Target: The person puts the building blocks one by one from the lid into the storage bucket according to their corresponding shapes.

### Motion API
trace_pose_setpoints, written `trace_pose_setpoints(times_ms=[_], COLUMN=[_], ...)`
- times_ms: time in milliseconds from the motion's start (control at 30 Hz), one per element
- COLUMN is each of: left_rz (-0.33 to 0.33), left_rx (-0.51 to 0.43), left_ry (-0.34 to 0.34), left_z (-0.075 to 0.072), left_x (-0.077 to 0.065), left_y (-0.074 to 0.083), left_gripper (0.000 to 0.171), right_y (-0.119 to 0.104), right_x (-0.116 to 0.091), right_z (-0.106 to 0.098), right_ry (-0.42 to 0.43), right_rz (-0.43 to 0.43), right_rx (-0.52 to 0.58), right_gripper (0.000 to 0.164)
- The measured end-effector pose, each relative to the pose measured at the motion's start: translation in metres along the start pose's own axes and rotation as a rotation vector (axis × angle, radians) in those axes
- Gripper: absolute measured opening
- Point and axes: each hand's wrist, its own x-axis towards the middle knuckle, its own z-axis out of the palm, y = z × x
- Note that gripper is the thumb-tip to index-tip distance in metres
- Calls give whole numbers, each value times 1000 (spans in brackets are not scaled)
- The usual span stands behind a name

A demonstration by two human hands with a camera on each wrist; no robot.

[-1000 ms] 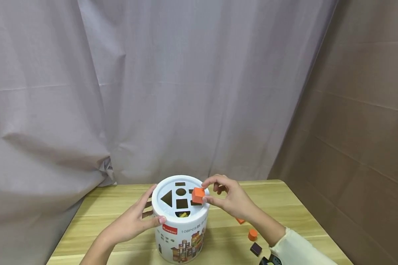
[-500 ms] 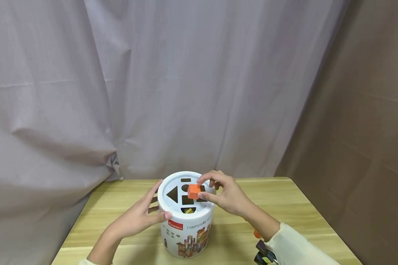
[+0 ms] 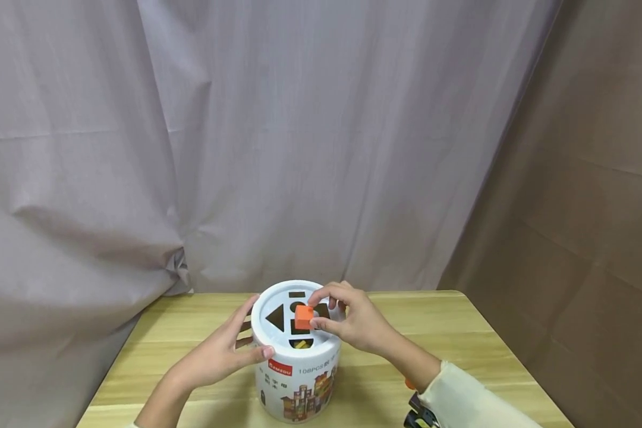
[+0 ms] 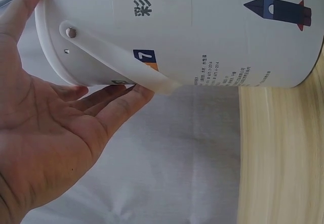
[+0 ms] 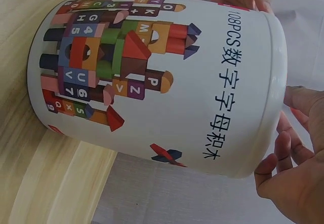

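A white toy-block bucket stands upright on the wooden table, its lid cut with a triangle, a circle, a square and other openings. Between the thumb and index finger of my right hand is an orange block, pinched close over the lid and overlapping the circular and square openings in the head view. My left hand steadies the bucket's left side, thumb at the front rim and extended fingers along the wall, by the white handle. In the right wrist view, my fingers mostly hide the block.
An orange piece and a dark block lie on the table near my right forearm, partly covered by it. Behind the table hangs a grey curtain, and a brown cloth wall rises at the right.
My right hand has carried the orange block leftward, from the lid's right side to over its middle openings. My left hand keeps its place on the bucket. The head view has shifted slightly.
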Motion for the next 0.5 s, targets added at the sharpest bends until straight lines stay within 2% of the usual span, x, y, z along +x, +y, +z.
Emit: trace_pose_setpoints(times_ms=[233,500], left_rz=[0,10], left_rx=[-20,-26], left_ry=[6,-9], left_z=[5,8], left_x=[0,3], left_y=[-2,-5], left_gripper=[109,107], right_y=[-1,5], right_x=[-1,0], right_z=[3,4], right_ry=[-25,-38], right_rz=[27,5], right_rx=[-23,-48], right_gripper=[32,33])
